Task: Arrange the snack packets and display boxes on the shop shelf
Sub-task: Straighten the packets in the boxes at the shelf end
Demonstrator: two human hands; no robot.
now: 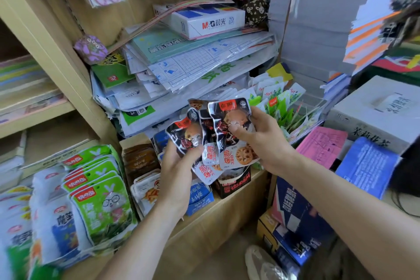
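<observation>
Black snack packets (210, 136) are being gripped by your left hand (175, 166) and right hand (261, 141), mid-sorting; next probably slotting them upright into the display box (234, 183).

Black-and-white foil snack packets printed with lotus-root slices (229, 138): several, fanned and overlapping, roughly upright, pinched by the right hand (261, 143) with the thumb on the front one. Lone matching black foil packet (185, 135): gripped by the left hand (179, 173), tilted left, touching the fan. All are held above the light wooden shelf (227, 213). Directly below: open black cardboard display box (235, 183), standing near the shelf edge. Just left of it: blue-and-white cardboard display box (201, 199). Further left: green-and-white rabbit-print packets (100, 200), packed upright in a row, leaning back.
</observation>
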